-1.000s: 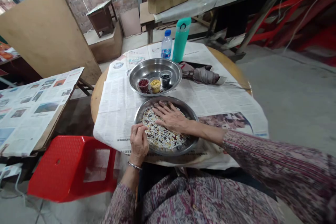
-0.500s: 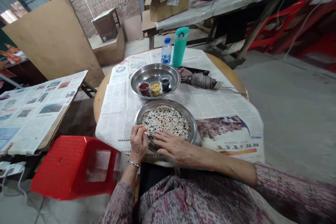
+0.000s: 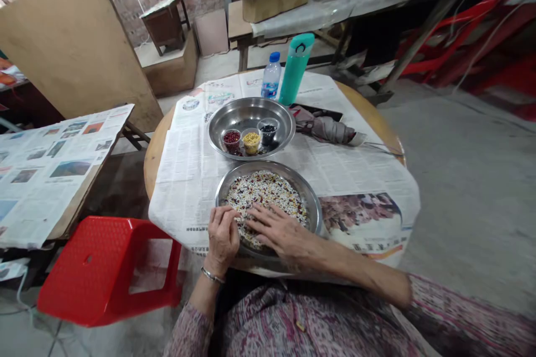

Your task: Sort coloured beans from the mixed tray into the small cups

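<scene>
A metal basin (image 3: 314, 209) in front of me holds a spread of white grains mixed with red, yellow and dark beans (image 3: 268, 192). My right hand (image 3: 288, 239) lies over the near part of the mix, fingers outstretched and touching it. At the basin's left rim is my left hand (image 3: 223, 234), its fingers curled together; whatever they hold, if anything, is hidden. Behind stands a second metal basin (image 3: 234, 114) with three small clear cups: one of red beans (image 3: 231, 139), one of yellow beans (image 3: 251, 141), one of black beans (image 3: 267, 131).
Newspaper (image 3: 180, 178) covers the round table. A water bottle (image 3: 271, 77), a teal flask (image 3: 296, 70) and a folded grey umbrella (image 3: 330, 128) stand or lie behind the basins. To the left are a red stool (image 3: 87, 268) and another newspaper-covered table (image 3: 54, 173).
My right hand's fingers have shifted slightly right and spread a little over the mix. My left hand stays curled at the rim. The view has tilted a little.
</scene>
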Motion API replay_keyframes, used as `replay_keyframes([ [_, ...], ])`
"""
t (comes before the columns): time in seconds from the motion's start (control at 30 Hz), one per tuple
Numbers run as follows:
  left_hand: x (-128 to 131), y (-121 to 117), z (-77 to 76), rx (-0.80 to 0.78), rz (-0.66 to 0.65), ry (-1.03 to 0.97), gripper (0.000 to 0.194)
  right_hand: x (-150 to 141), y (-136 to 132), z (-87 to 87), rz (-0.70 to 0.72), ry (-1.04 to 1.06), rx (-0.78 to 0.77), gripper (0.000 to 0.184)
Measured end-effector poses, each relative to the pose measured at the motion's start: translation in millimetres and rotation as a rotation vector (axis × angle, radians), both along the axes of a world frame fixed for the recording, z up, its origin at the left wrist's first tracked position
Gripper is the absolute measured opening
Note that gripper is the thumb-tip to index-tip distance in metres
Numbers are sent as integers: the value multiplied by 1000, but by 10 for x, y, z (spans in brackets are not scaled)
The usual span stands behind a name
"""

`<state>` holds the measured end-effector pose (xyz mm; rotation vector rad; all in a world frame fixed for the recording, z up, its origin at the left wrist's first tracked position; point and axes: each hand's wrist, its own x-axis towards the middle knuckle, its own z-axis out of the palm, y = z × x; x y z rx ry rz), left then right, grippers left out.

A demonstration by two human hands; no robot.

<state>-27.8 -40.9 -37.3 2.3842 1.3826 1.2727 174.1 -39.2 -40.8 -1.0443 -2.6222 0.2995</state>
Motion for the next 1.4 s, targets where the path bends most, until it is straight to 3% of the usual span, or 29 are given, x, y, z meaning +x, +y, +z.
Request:
replay_keyframes([
  [0.17, 51, -20, 284, -269, -17, 346, 25, 181, -183, 148, 76, 81, -63, 28],
  [0.3, 145, -55, 440, -480, -113, 569, 27, 391, -86, 91, -77, 137, 16, 24],
  [0.43, 294, -59, 395, -557, -236, 555, 18, 451, 88, 28, -237, 140, 41, 25],
  [0.57, 505, -13, 315, -534, -379, 462, 18, 407, 238, 56, -350, 85, 74, 35],
  [0.7, 660, 114, 300, -465, -408, 378, 13, 410, 277, 39, -440, 100, 105, 45],
  [0.87, 680, 449, 328, -320, -249, 268, 16, 452, 207, -78, -475, 359, 128, 48],
  [1.03, 798, 777, 268, -253, -22, 447, 42, 426, 142, -74, -597, 664, 173, 36],
  [1.13, 959, 867, 192, -233, 11, 494, 42, 408, 119, -40, -637, 746, 151, 32],
  [1.27, 1142, 828, 183, -254, -154, 544, 27, 398, 107, -24, -689, 818, 141, 31],
  [1.4, 1147, 659, 261, -287, -350, 592, 21, 399, 108, -28, -758, 852, 134, 32],
])
